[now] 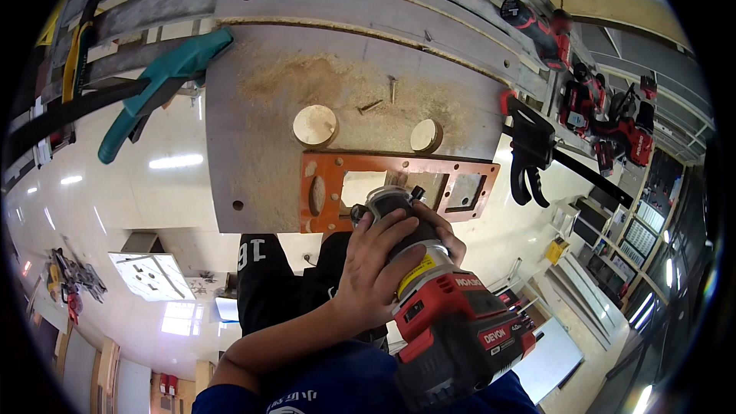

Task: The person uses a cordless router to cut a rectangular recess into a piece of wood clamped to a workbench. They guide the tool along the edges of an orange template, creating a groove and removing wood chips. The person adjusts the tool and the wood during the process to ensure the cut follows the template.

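Note:
A red and black cordless trim router (pixel 460 314) leans over the front edge of the board, its base down on an orange template (pixel 353 165). My left hand (pixel 376 264) wraps round the router's body from the left, fingers spread over its dark collar. On the far side of the router, my right hand (pixel 445 234) curls round it and is partly hidden. The template has several cut-outs and lies along the near edge of a grey board (pixel 253 130) strewn with sawdust. Behind it sit two round wooden discs, the larger one (pixel 315 124) on the left.
Two screws (pixel 370 106) lie among the sawdust. A teal clamp (pixel 165 77) grips the board's left side, a black and red bar clamp (pixel 531 142) its right. Several cordless tools (pixel 606 119) rest at the right. A small white panel (pixel 152 276) stands lower left.

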